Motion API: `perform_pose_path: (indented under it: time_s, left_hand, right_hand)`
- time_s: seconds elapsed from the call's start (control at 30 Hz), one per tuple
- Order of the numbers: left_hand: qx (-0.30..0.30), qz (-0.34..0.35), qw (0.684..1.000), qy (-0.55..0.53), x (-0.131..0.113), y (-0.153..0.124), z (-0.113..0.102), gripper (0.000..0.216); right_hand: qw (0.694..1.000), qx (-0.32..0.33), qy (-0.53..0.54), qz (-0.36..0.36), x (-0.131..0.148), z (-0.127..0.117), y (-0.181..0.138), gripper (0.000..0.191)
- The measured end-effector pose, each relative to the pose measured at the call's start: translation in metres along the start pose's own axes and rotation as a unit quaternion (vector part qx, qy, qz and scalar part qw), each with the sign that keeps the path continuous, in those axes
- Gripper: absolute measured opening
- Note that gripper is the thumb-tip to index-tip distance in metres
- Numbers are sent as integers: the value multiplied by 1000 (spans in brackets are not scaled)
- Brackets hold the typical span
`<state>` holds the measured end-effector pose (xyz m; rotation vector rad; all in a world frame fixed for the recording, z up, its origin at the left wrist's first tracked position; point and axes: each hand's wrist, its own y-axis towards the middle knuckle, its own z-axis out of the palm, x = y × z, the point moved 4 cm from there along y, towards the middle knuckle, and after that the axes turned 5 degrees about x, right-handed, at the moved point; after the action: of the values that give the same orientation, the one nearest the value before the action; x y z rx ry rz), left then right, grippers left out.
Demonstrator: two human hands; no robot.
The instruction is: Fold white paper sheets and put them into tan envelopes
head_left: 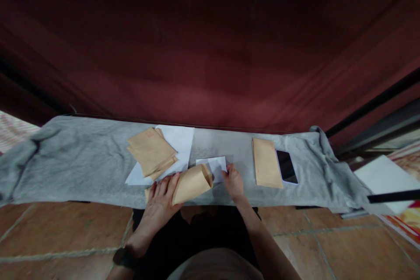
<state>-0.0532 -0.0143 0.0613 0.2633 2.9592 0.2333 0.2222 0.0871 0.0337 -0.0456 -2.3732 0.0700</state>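
Observation:
My left hand [163, 194] is wrapped over the closed end of a brown paper envelope [192, 185]. The envelope's mouth gapes open toward the right. Just behind that mouth lies a folded white sheet of paper [217, 167] on the grey cloth, partly covered by the envelope. My right hand [233, 181] pinches the right edge of this white sheet, its fingers closed. Behind my left hand, a loose pile of brown envelopes [152, 151] rests on large white paper [182, 140].
A grey cloth [85, 157] covers the narrow table. On the right, a neat stack of brown envelopes [267, 162] lies beside a dark-screened phone [287, 167]. A dark red panel [210, 74] rises behind the table. A white sheet [389, 181] shows at the far right.

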Motion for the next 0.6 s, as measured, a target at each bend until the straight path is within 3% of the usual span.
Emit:
perform_pose_path:
  time_s: [0.13,0.33,0.43,0.6]
  left_hand:
    - [-5,2,1000,1,0,0,1,95]
    - [-11,-4,1000,-7,0,1,3,93]
    - [-16,-2,1000,-12,0,2,3,92]
    - [-18,-4,1000,-11,0,1,5,93]
  right_hand:
    - [977,-52,208,6,-16,-22,3,18]
    - [941,-97,324,11,-25,-65,-1,38]
    - [914,-83,397,0,-23,-73,-10,41]
    - [917,-19,397,-7,-20,-62,-20,41]
